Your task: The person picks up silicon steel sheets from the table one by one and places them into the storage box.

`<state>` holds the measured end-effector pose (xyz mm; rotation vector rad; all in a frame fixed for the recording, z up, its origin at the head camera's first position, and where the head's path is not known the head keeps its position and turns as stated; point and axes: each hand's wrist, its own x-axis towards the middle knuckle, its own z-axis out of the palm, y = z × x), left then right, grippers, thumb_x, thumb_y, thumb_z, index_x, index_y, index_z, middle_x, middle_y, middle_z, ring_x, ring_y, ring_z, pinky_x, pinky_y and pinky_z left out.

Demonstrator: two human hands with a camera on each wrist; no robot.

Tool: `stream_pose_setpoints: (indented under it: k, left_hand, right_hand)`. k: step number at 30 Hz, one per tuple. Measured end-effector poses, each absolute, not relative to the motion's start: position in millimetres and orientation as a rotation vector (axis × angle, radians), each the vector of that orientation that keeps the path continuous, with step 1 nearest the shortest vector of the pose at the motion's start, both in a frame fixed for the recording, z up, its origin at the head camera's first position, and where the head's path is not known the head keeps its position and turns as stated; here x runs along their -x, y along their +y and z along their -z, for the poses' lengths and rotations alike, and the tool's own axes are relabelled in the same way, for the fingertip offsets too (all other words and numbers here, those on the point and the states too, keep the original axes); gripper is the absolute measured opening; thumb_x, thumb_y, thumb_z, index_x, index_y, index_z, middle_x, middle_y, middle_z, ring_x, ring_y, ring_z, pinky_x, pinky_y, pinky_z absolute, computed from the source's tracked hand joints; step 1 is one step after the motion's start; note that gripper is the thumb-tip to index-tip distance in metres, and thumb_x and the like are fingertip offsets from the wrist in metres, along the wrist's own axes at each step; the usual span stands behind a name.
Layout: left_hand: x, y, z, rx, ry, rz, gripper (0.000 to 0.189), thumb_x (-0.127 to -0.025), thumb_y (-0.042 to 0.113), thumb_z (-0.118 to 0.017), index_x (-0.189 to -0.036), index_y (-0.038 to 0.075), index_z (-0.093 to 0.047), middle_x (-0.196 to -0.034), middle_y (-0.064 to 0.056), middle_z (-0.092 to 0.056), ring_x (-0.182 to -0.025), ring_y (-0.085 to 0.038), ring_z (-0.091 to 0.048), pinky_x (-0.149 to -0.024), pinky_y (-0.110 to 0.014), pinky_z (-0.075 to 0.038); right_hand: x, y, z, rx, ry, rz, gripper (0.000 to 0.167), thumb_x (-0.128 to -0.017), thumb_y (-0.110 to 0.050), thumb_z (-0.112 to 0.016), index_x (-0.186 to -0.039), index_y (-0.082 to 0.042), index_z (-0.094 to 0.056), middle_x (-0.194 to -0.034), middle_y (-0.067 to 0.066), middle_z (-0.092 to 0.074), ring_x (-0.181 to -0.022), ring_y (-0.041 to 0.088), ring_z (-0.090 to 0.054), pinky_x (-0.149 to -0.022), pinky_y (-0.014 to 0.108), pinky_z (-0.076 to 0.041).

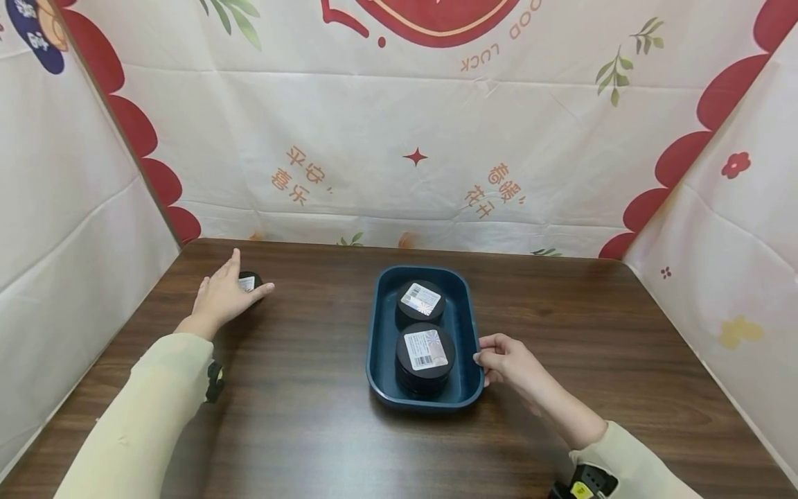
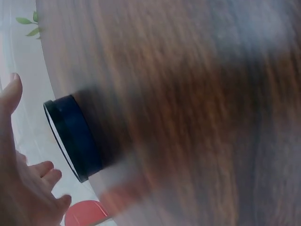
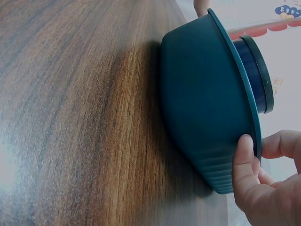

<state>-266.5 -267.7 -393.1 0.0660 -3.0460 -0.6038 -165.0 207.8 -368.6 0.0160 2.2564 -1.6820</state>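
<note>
At the table's far left my left hand reaches over a low round black jar with a white label on its lid. Its fingers and thumb are spread, and in the left wrist view the jar stands on the table, apart from the fingers. My right hand pinches the right rim of a dark blue-green tray between thumb and fingers, also seen in the right wrist view. Inside the tray are black round jars: one at the back, one in front, both lids labelled.
A brown wood-grain table lies under everything. White printed cloth hangs behind it, with more cloth along the left and right sides. Bare tabletop lies between the left jar and the tray.
</note>
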Motion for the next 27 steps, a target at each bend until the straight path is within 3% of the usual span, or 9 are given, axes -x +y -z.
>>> stream_pose_setpoints:
  k: [7, 17, 27]
  left_hand:
    - [265, -275, 395, -0.095, -3.063, 0.644, 0.114, -0.078, 0.070, -0.053, -0.143, -0.013, -0.010, -0.144, -0.035, -0.018, -0.130, -0.051, -0.021, -0.103, -0.063, -0.022]
    - [265, -285, 403, -0.168, -3.109, 0.719, 0.116, -0.075, 0.073, -0.053, -0.141, -0.015, -0.015, -0.140, -0.038, -0.022, -0.123, -0.051, -0.030, -0.099, -0.064, -0.028]
    - [261, -287, 403, -0.153, -3.104, 0.744, 0.101, -0.080, 0.052, -0.063, -0.136, -0.020, -0.020, -0.131, -0.041, -0.029, -0.115, -0.051, -0.036, -0.097, -0.063, -0.033]
  right_hand:
    - [166, 207, 369, -0.008, 2.247, 1.688, 0.039, -0.087, -0.004, -0.052, -0.119, 0.015, -0.041, -0.090, 0.015, -0.057, -0.068, 0.018, -0.055, -0.060, 0.027, -0.051]
    - [166, 208, 368, 0.003, 2.247, 1.677, 0.038, -0.087, -0.004, -0.052, -0.118, 0.016, -0.041, -0.089, 0.015, -0.057, -0.067, 0.017, -0.055, -0.061, 0.027, -0.051]
    - [167, 208, 368, 0.000, 2.239, 1.702, 0.038, -0.086, -0.003, -0.052, -0.117, 0.016, -0.041, -0.087, 0.012, -0.056, -0.067, 0.016, -0.054, -0.059, 0.027, -0.051]
